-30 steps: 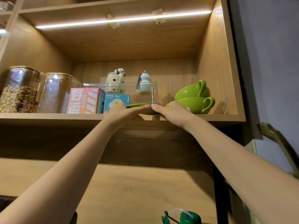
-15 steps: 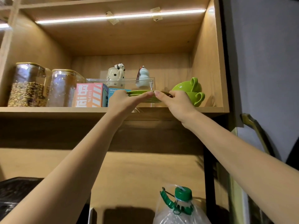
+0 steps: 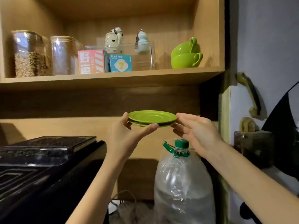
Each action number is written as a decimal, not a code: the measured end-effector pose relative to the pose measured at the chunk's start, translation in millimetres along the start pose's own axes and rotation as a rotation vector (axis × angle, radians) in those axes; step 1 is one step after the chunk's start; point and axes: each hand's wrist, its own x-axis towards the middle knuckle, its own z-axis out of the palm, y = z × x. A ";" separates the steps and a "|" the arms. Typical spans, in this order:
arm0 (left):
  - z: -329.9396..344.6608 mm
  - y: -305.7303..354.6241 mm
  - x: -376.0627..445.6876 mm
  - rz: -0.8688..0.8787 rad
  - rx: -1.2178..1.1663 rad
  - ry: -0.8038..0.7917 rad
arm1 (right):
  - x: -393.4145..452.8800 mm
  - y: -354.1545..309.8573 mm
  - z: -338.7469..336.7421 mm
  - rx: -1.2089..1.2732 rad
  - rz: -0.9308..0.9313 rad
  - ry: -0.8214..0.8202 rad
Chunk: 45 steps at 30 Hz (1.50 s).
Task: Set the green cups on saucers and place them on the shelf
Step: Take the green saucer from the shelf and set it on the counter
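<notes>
Two green saucers [image 3: 152, 118] lie stacked one on the other, held level in the air below the shelf [image 3: 113, 77]. My left hand [image 3: 127, 136] grips their left rim with the thumb under the front edge. My right hand [image 3: 194, 130] holds the right rim. Two green cups [image 3: 186, 55] sit on the shelf at its right end, the upper one tipped into the lower one, handles to the right.
On the shelf stand two glass jars [image 3: 30, 54], a red box [image 3: 92, 62], a blue box [image 3: 121, 63] and a clear bin [image 3: 142, 57] with two figurines. Below are a black appliance [image 3: 40, 159] at left and a big plastic water bottle [image 3: 182, 183] under my hands.
Both hands lifted the stacked saucers off the shelf and brought them down and toward me, below the shelf board. The cups stayed put.
</notes>
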 end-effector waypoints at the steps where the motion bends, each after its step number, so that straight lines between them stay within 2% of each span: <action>1: 1.3 -8.0 -14.0 -0.019 0.002 -0.017 | -9.9 10.6 -4.9 -0.002 0.032 -0.001; 4: 8.8 -34.2 -60.7 -0.060 -0.015 -0.027 | -35.2 45.4 -21.9 -0.034 0.138 0.039; 9: 19.7 -68.4 -140.2 -0.102 0.084 -0.114 | -79.9 99.6 -51.6 -0.037 0.274 0.112; 16: 12.1 -116.6 -235.9 -0.320 0.062 -0.198 | -143.7 170.6 -75.3 -0.035 0.472 0.126; 24: -13.7 -155.9 -325.0 -0.453 0.228 -0.322 | -212.2 256.1 -84.4 -0.085 0.707 0.161; 29: -27.3 -171.5 -360.5 -0.532 0.309 -0.368 | -241.1 295.8 -78.9 -0.129 0.770 0.186; 35: -30.8 -201.5 -393.3 -0.662 0.320 -0.348 | -257.9 339.2 -72.5 -0.233 0.865 0.192; 45: -30.6 -237.6 -412.4 -0.821 0.390 -0.487 | -263.6 372.9 -70.6 -0.400 0.831 0.169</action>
